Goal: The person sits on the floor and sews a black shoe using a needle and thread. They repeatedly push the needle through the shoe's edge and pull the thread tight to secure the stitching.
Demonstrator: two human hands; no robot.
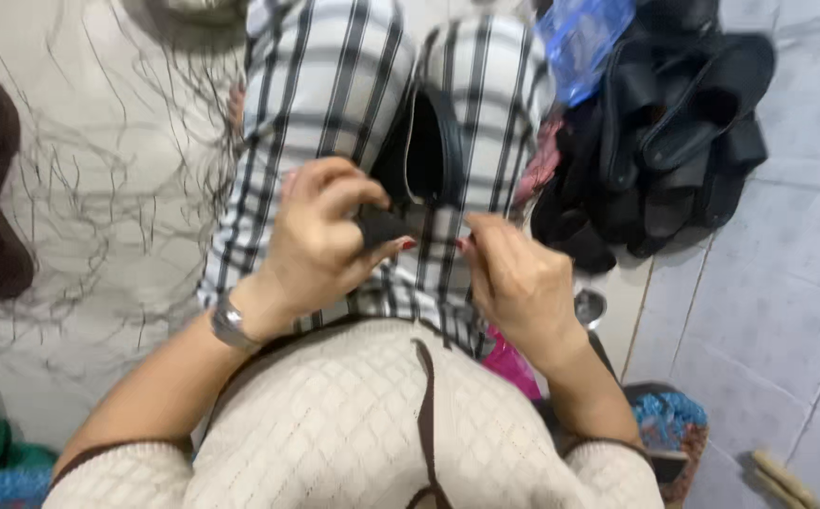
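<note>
A cream quilted knit top [363, 415] with brown trim was seen nearest the camera, above a lap in black-and-white checked trousers [325, 85]. On the left wrist a silver metal watch [229, 325] was worn. The left hand [320, 240] was closed around the near end of a black leather shoe upper [424, 155], which lay on the lap between the thighs. The right hand [514, 273] was held just beside it, fingertips pinched together; what they gripped could not be told. Farther off, by the right thigh, black leather pieces [674, 132] were heaped on the grey tiled floor [787, 311].
</note>
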